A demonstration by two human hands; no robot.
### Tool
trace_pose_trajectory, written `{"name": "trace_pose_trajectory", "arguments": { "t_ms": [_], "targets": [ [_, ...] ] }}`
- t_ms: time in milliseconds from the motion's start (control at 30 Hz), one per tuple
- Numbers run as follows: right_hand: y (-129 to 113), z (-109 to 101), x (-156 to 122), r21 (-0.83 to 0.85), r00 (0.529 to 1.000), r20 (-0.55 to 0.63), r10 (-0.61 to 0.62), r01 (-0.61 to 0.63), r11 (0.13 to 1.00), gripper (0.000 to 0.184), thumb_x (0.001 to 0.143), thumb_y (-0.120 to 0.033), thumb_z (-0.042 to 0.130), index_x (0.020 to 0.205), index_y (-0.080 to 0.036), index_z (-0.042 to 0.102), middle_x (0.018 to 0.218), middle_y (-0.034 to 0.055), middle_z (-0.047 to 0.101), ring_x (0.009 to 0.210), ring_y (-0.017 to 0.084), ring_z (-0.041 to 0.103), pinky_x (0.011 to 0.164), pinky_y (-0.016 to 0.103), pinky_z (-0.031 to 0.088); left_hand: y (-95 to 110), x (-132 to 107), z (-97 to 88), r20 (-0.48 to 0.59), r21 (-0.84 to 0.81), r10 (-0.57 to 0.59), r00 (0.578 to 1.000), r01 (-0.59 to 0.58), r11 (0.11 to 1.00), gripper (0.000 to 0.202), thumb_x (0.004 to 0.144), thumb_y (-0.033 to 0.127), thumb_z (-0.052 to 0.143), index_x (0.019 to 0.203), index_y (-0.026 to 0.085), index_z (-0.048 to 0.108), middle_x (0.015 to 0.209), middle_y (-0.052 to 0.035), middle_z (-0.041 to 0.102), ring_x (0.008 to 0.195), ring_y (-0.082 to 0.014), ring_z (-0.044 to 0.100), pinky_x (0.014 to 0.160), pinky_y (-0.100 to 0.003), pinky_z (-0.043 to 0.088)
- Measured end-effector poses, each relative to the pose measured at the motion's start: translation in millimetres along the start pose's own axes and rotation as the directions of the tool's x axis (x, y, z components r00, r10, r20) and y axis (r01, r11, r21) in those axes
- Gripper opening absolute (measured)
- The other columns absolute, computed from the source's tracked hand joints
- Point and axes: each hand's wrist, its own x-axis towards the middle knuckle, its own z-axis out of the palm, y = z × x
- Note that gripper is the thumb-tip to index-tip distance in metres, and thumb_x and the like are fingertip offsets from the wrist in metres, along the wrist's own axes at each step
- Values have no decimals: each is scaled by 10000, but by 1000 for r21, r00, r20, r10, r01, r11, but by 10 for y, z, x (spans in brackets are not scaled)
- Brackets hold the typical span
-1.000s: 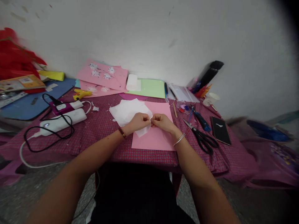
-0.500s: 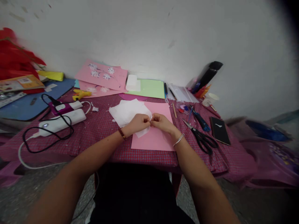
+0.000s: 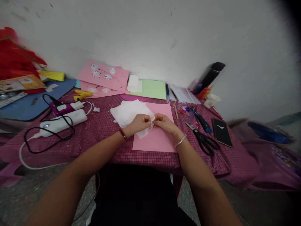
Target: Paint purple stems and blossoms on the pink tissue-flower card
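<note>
Both hands meet over a pink sheet of paper [image 3: 160,142] at the front of the table. My left hand [image 3: 139,123] is closed in a pinch on a piece of thin white tissue paper [image 3: 143,133]. Fingers of my right hand [image 3: 164,123] pinch the same tissue at its right edge, where a small crumpled bit shows between the hands. Under and behind my left hand lie more white tissue sheets [image 3: 125,111], fanned out and partly covering the pink sheet.
Right of the pink sheet lie black-handled scissors [image 3: 204,141], a wooden stick [image 3: 176,111], a blue-black cutter [image 3: 204,122] and a black notebook [image 3: 221,131]. At left are a white power strip [image 3: 63,122] with tangled cables and a yellow glue gun [image 3: 82,94]. Pink flower pictures [image 3: 103,75] lie behind.
My right hand has shifted slightly right, opening a small gap between the hands. More of the crumpled white tissue shows between the fingertips.
</note>
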Motion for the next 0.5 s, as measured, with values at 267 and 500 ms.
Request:
{"name": "trace_pose_trajectory", "arguments": {
  "t_ms": [267,500],
  "targets": [
    [-31,-11,-1,43,997,-61,57,-54,998,150,644,-236,651,713,-197,524,561,-37,619,535,110,585,564,239,460,-28,14,-150,66,-227,-177,982,187,956,96,696,202,529,657,139,591,576,16,539,512,-91,461,496,-221,354],
    [-8,10,2,-6,998,-58,16,-17,1000,115,652,-210,624,699,-190,521,560,-39,608,537,98,566,564,232,445,-11,36,-18,-3,-119,-65,998,65,991,125,722,280,584,694,160,563,631,11,568,579,-108,494,524,-223,373]
  ]
}}
